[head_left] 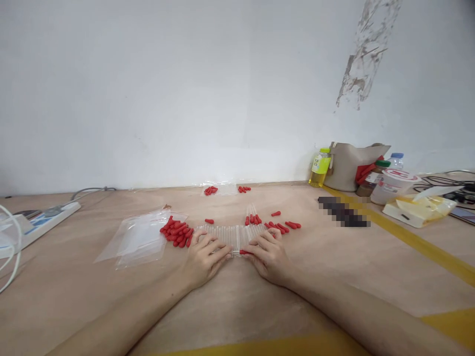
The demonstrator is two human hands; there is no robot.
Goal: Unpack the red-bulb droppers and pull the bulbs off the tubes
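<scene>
A row of clear glass tubes [238, 237] lies side by side on the brown-covered table, between and under both hands. My left hand [207, 257] is curled over the row's left part, its fingertips on the tubes. From the right, my right hand [267, 253] bends over the other end. At its thumb and index tips is a red rubber bulb [243, 252]; more red shows by its knuckles. A heap of red rubber bulbs [178, 231] sits just left of my left hand. Behind the row lie a few tubes with red bulbs [253, 218] on their ends.
Flat plastic bags [139, 237] lie to the left, near a power strip [48, 222]. Loose red bulbs [293, 225] are scattered at right. A yellow bottle [319, 168], grey bag [343, 168], lidded cup [393, 187] and tissue pack [419, 210] stand farther right. One dark object [343, 212] is blurred.
</scene>
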